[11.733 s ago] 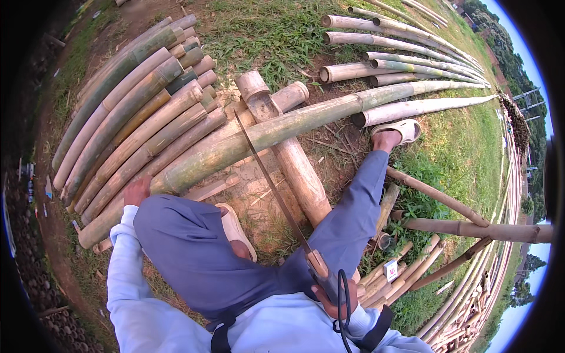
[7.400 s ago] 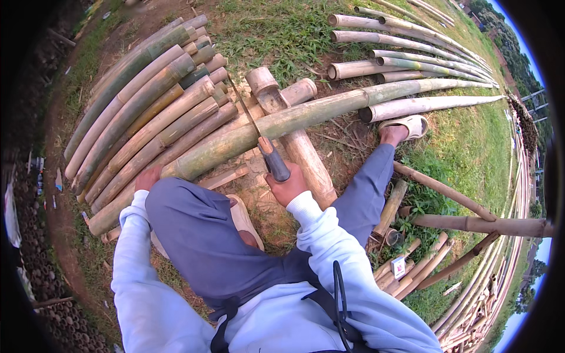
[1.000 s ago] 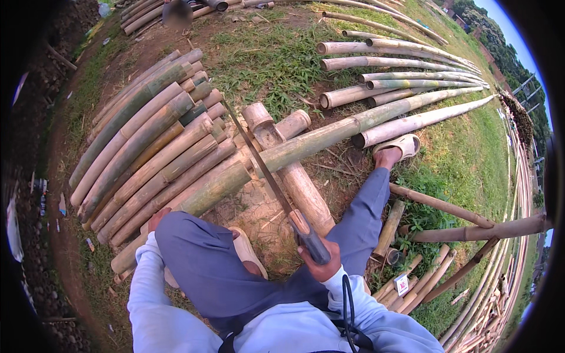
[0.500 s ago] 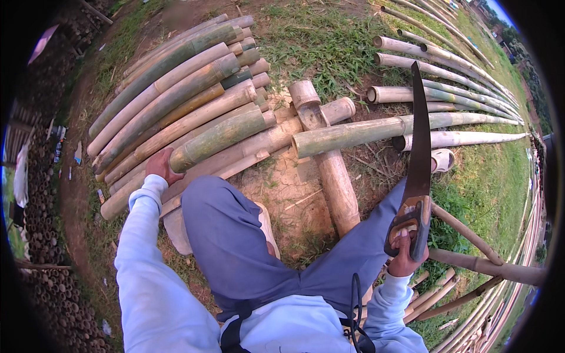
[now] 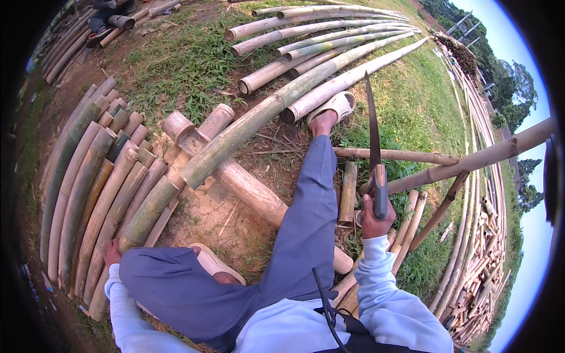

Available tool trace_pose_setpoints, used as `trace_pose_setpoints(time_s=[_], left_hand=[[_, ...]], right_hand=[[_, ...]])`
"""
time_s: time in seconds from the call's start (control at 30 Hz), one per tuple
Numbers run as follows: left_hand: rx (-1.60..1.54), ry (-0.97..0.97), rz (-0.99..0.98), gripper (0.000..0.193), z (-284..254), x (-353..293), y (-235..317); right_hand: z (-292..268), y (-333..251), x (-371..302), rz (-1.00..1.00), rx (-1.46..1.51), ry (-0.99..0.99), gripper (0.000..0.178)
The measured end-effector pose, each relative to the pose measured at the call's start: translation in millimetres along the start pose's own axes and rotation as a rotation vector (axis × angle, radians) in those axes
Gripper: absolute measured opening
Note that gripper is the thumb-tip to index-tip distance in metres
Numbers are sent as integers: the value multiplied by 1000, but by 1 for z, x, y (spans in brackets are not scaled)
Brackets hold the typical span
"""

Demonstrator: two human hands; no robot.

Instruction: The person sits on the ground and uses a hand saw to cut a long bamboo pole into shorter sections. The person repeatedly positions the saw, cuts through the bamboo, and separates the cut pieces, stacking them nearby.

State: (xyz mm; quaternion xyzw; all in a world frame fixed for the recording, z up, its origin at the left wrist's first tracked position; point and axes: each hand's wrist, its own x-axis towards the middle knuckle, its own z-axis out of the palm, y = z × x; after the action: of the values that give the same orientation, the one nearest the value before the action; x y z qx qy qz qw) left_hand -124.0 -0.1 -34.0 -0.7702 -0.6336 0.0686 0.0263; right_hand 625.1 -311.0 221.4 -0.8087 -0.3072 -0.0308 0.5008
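Right hand (image 5: 376, 220) has a closed grip on the dark handle of a long machete (image 5: 373, 147), blade pointing up and away over the grass, off to the right of the outstretched leg. Left hand (image 5: 112, 253) rests down on a bamboo pole (image 5: 194, 170) lying across a thicker log (image 5: 253, 191); can't tell if those fingers are curled or flat.

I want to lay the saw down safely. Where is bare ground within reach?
Bare dirt lies between the thick crosswise log and the bent knee. Grass right of the sandalled foot is open. Left, stacked bamboo poles crowd everything.
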Motion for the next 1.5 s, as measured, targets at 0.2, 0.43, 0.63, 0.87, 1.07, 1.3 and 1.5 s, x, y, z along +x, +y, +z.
trace_pose_setpoints(time_s=[0.2,0.43,0.63,0.87,1.07,1.3,1.5], left_hand=[[6,-69,-39,36,-9,14,3],[5,-107,-59,34,-21,14,1],[27,-162,-70,33,-18,16,13],[55,-255,-148,32,-18,-7,27],[19,-343,-234,30,-16,-75,22],[-132,-325,-230,29,-27,-150,52],[-226,-178,-138,28,-37,-134,106]], right_hand=[[-19,63,-8,11,-291,6,19],[-36,119,-49,-83,-490,-135,25],[-93,109,-131,-154,-532,-250,12],[-138,100,-197,-61,-612,-285,13],[-132,91,-208,-51,-588,-238,12],[-67,146,-186,55,-619,-193,29],[-46,237,-210,-315,-696,-447,61]])
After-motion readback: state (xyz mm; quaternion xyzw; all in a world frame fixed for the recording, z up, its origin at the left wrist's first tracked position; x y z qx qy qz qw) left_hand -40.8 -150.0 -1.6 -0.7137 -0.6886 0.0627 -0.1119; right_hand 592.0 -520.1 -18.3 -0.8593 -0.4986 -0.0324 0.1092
